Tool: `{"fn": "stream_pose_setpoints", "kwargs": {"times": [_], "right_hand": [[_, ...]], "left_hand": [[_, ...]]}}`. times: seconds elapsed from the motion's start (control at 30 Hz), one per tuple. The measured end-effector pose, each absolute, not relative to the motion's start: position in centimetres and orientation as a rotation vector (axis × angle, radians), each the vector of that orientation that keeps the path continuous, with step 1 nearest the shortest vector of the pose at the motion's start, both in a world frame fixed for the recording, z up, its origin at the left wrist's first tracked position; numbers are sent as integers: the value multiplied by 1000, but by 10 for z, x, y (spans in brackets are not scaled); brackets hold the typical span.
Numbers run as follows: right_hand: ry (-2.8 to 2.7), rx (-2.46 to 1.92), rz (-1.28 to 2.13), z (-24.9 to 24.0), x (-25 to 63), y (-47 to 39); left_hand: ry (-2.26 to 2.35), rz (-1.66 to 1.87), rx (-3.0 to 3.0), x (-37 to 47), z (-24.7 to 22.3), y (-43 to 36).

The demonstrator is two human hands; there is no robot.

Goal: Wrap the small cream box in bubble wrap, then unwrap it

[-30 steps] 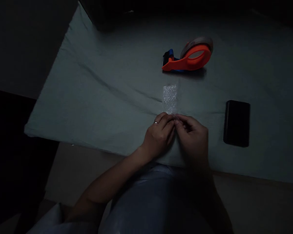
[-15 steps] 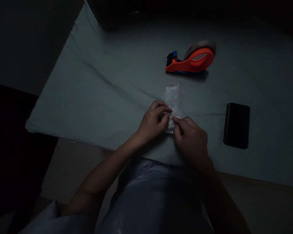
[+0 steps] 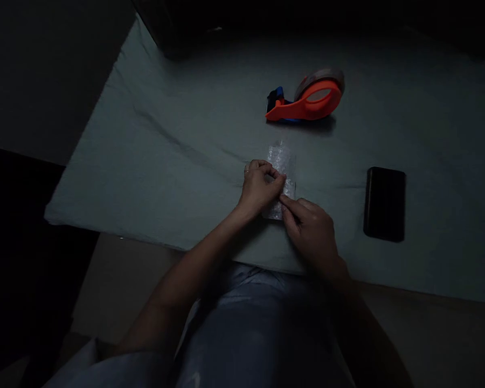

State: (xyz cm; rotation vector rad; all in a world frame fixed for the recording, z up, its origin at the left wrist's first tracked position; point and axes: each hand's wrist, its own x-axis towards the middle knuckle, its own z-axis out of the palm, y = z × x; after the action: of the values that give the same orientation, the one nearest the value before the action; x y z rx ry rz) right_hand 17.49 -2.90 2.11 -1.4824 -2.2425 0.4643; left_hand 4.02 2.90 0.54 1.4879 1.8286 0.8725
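Note:
A small piece of bubble wrap [image 3: 282, 157] lies on the pale cloth near the table's front edge. Over its left side, my left hand [image 3: 261, 186] has thumb and fingertips pinched together on the wrap. From the right, my right hand [image 3: 310, 226] closes thumb and forefinger on the wrap's lower part, close to the left fingertips. The hands cover part of the wrap, and whether anything lies inside it cannot be seen in the dim light.
An orange tape dispenser [image 3: 307, 108] with a roll of tape lies beyond the wrap. To the right is a black rectangular object [image 3: 385, 203]. A greenish cloth [image 3: 178, 199] covers the table. Dark objects line the back edge.
My left hand has moved up the wrap, its fingertips now pinched together. My right hand's fingertips have shifted slightly left along it. The whole view has shifted a little.

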Motion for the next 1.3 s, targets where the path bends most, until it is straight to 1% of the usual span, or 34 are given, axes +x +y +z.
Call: {"fn": "stream_pose_setpoints", "kwargs": {"times": [0.17, 0.33, 0.53, 0.67, 0.73, 0.83, 0.93, 1.1, 1.2, 1.3], "right_hand": [[-2178, -1477, 608, 20, 176, -29], [-2127, -1457, 694, 19, 178, -29], [-2109, -1459, 706, 19, 178, -29], [-2092, -1463, 728, 20, 178, -29], [-2089, -1465, 726, 20, 178, -29], [-2096, -1466, 713, 20, 177, -30], [-2111, -1478, 685, 20, 177, -30], [-2197, -1502, 556, 17, 178, -31], [-2224, -1530, 471, 13, 179, -32], [-2212, -1508, 465, 11, 179, -33]], "left_hand": [[1894, 839, 1433, 33, 4, 34], [1812, 789, 1467, 18, 2, 43], [1606, 739, 1348, 11, 2, 60], [1332, 706, 1221, 15, 7, 67], [1249, 754, 1229, 17, 11, 64], [1238, 875, 1354, 19, 18, 52], [1247, 912, 1579, 20, 23, 30], [1109, 1032, 1838, 16, 11, -3], [1027, 953, 2075, 10, 1, -10], [947, 894, 2186, 4, -4, -8]]}}
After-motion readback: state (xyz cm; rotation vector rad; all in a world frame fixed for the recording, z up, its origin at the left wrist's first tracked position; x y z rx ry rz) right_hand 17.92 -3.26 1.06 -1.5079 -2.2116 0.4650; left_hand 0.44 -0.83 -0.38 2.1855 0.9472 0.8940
